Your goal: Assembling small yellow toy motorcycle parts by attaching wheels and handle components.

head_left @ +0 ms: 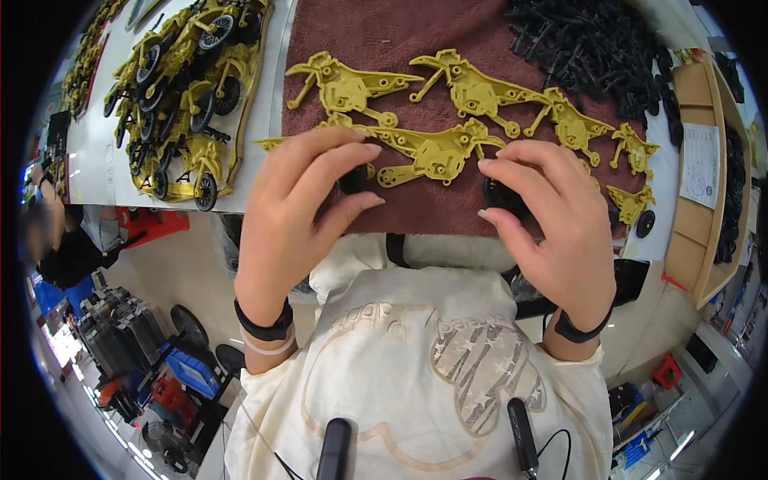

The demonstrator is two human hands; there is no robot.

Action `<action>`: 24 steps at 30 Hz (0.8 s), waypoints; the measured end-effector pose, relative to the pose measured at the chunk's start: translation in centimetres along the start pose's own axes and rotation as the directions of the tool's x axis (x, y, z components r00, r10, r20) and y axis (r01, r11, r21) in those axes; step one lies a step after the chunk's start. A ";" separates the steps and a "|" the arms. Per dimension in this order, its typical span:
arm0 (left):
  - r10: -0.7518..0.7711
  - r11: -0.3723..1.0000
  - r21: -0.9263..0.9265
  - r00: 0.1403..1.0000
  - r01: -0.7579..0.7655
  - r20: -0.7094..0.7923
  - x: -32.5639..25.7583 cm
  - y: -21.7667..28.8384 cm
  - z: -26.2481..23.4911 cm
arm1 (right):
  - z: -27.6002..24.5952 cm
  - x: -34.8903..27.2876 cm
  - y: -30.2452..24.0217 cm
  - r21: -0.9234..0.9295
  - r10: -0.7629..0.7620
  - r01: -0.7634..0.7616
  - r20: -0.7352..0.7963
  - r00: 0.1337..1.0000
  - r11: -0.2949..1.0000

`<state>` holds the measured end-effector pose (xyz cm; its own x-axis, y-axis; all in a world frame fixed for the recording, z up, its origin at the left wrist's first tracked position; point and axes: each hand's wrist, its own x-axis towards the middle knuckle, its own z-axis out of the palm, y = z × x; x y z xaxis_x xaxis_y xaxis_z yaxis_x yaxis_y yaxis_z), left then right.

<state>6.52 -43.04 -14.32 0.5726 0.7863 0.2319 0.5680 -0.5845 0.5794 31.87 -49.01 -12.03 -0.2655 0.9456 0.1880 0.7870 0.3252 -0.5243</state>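
The left hand (300, 212) pinches a small black wheel (354, 179) at frame centre; the right hand (552, 224) grips another black wheel (502, 197). Both are just below a yellow frame part (432, 152) on the brown mat (448, 32). A wheel could slip from the fingertips and roll off the desk (264, 104) edge nearby.

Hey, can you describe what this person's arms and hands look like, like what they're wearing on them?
Both hands are bare, without gloves. The left hand has a black band on its wrist with a thin pale pink band just behind it. The right hand has a single black band on its wrist. Short cream sleeves end near the wrists in this view. The fingernails are fairly long.
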 end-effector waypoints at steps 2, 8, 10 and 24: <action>0.020 0.999 0.032 1.000 -0.019 -0.017 0.0 -0.6 0.1 | 0.4 0.3 -0.2 -0.037 0.005 -0.006 -0.027 1.000 0.999; 0.210 0.971 -0.093 0.970 -0.221 -0.118 0.1 0.7 1.1 | 1.4 0.4 -1.1 -0.114 0.053 -0.055 -0.021 0.998 0.992; 0.268 0.955 -0.125 0.963 -0.270 -0.037 0.2 1.2 1.5 | 1.6 0.4 -1.2 -0.138 0.050 -0.053 -0.027 0.998 0.989; 0.072 0.982 -0.158 0.983 -0.099 -0.169 -1.8 -0.7 1.0 | 2.6 0.0 -1.5 -0.206 0.009 -0.027 -0.085 0.996 0.978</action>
<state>5.68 -44.21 -15.95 0.5036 0.7648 0.4018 0.4080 -0.6205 0.6697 29.25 -49.48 -13.40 -0.2099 0.9444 0.2530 0.8918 0.2910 -0.3465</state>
